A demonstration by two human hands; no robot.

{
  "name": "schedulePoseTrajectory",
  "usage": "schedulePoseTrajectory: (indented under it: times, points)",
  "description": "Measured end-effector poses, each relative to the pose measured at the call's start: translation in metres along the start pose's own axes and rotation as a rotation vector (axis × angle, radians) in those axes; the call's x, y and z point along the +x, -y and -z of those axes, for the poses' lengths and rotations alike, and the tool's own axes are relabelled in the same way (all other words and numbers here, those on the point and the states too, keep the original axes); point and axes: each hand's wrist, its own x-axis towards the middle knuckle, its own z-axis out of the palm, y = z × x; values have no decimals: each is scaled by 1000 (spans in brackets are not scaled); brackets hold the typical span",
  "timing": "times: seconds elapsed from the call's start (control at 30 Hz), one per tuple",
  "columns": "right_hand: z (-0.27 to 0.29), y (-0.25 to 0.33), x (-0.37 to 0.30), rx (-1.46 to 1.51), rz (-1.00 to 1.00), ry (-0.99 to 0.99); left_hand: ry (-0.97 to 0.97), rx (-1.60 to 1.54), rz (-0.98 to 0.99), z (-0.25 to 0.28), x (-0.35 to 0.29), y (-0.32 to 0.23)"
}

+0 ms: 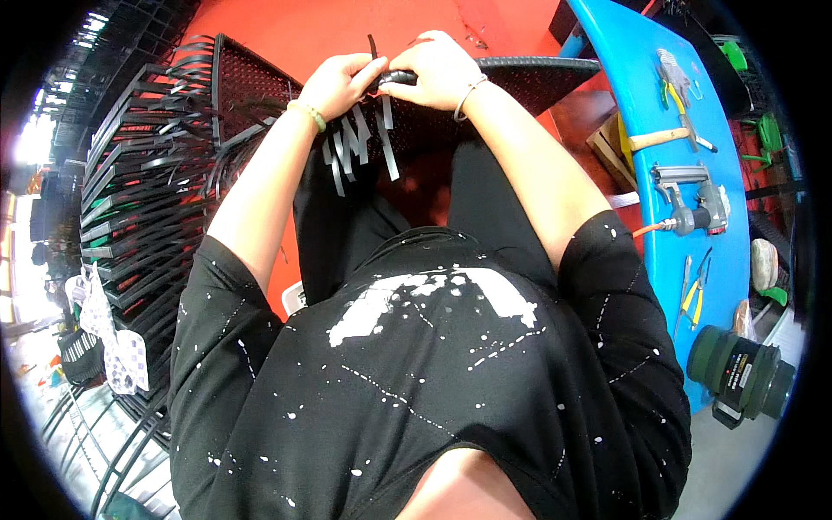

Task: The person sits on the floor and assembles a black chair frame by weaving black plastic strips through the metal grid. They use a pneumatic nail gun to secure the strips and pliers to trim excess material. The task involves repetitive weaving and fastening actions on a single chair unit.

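Note:
A black woven panel (pixel 529 80) made of flat strips stands in front of my knees, its thick dark rim running off to the right. Both hands meet at the left end of that rim. My left hand (pixel 340 85) has thumb and fingers pinched on a black strip (pixel 373 48), whose end sticks up past the fingertips. Curled over the rim beside it is my right hand (pixel 440 71), thumb below and fingers on top. Several loose strip ends (pixel 387 143) hang below the hands, shining grey in the light. The fingertips partly hide the spot where they touch.
A blue table (pixel 646 186) on the right bears a hammer (pixel 659 139), a pneumatic tool (pixel 698 208) with an orange hose, yellow-handled pliers (pixel 693 299) and a green-black cylinder (pixel 737 373). Stacked black frames with strips (pixel 143 199) stand at left on the red floor (pixel 286 35).

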Motion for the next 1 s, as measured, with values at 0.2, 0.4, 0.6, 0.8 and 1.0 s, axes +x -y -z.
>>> schedulePoseTrajectory:
  times: [0.2,0.4,0.6,0.8,1.0]
  points:
    - [1,4,8,-76,-61,69,23,-98,146,-3,11,7]
    - [0,3,8,-102,-61,23,88,-202,185,-3,21,18]
    - [-9,13,-16,-64,-20,-259,85,-251,189,-5,19,14]
    - [22,26,-143,166,-194,-370,6,-49,87,-1,31,25]
    - [78,-31,-314,524,-919,-612,282,-230,137,12,61,42]
